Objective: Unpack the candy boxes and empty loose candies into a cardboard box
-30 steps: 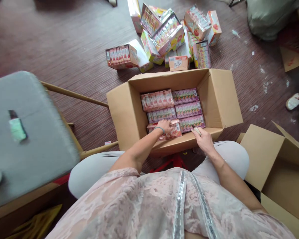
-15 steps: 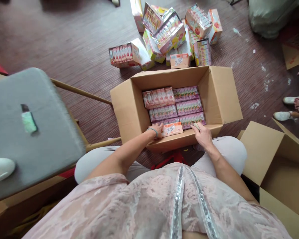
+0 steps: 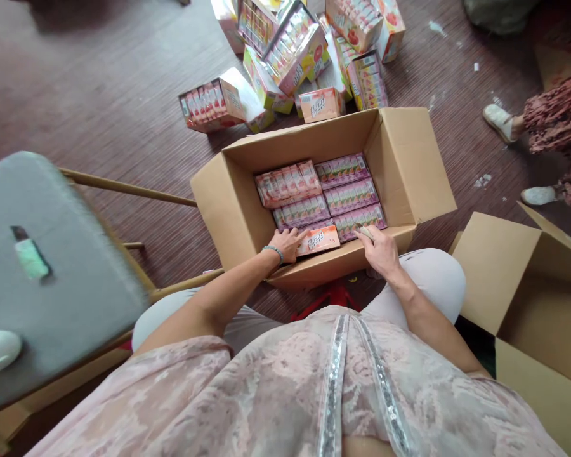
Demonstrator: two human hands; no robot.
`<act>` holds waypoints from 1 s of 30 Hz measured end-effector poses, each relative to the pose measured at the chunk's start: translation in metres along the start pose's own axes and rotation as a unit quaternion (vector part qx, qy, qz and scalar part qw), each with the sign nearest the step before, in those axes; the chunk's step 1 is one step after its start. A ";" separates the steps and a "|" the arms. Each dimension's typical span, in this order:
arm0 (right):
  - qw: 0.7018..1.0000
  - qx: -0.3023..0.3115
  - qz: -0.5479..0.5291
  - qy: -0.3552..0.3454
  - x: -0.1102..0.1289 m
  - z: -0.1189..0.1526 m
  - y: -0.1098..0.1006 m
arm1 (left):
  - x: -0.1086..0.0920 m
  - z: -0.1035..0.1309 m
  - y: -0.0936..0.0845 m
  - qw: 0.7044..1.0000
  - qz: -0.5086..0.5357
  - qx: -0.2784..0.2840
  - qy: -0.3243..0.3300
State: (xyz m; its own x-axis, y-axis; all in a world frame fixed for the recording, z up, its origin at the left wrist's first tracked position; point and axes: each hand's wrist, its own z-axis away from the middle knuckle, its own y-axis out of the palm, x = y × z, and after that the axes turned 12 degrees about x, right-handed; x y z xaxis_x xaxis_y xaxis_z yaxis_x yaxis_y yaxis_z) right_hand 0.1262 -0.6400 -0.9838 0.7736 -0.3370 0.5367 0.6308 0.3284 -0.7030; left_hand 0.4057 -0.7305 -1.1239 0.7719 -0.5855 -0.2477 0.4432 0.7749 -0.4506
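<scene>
Left hand (image 3: 286,245) on left end of orange box (image 3: 320,240), fingers somewhat spread; can't tell if it grips. Right hand (image 3: 381,250) closed on small pale tool (image 3: 365,233), over the near-right purple pack (image 3: 347,223). Orange box sits in the near-left part of open carton (image 3: 419,166), just left of that pack. Pink pack (image 3: 288,184) in carton's far-left corner. Heap of boxes (image 3: 295,63) on floor beyond far side. Grey-topped table (image 3: 85,273) left, second carton (image 3: 495,273) right, person's shoe (image 3: 498,122) far right.
</scene>
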 end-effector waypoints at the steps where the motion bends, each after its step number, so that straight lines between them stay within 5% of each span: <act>1: 1.000 0.000 0.003 -0.002 0.000 0.000 0.000 | 0.001 -0.001 0.001 1.000 0.015 -0.003 -0.013; 6: 1.000 0.003 0.014 -0.006 -0.003 -0.001 0.003 | 0.003 -0.009 0.009 0.990 0.060 0.038 -0.118; 11: 0.999 -0.023 0.011 0.021 -0.004 -0.013 0.005 | -0.004 -0.002 -0.007 0.985 0.085 -0.007 -0.152; 15: 0.997 -0.070 -0.014 0.015 -0.005 -0.022 0.002 | -0.013 0.020 -0.050 0.979 0.116 -0.099 -0.138; 19: 0.993 -0.111 -0.041 -0.010 -0.004 -0.013 -0.008 | -0.026 0.069 -0.077 0.945 0.150 -0.270 -0.106; 24: 0.985 -0.126 0.019 -0.119 0.018 0.028 -0.027 | -0.050 0.127 -0.031 0.881 0.199 -0.430 0.012; 27: 0.970 -0.044 0.163 -0.175 0.046 0.048 -0.035 | -0.068 0.128 0.005 0.850 0.228 -0.470 0.067; 30: 0.928 0.081 0.331 -0.152 0.078 0.053 -0.035 | -0.080 0.110 0.024 0.803 0.259 -0.530 0.083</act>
State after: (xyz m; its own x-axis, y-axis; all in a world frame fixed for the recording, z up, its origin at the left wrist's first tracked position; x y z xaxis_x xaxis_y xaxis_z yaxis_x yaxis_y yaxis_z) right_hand 0.1678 -0.6307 -0.8929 0.9608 0.2412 0.1367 -0.0063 0.5121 -0.8589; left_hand 0.4046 -0.6392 -1.0209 0.6173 -0.3408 -0.7091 -0.6228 0.3390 -0.7051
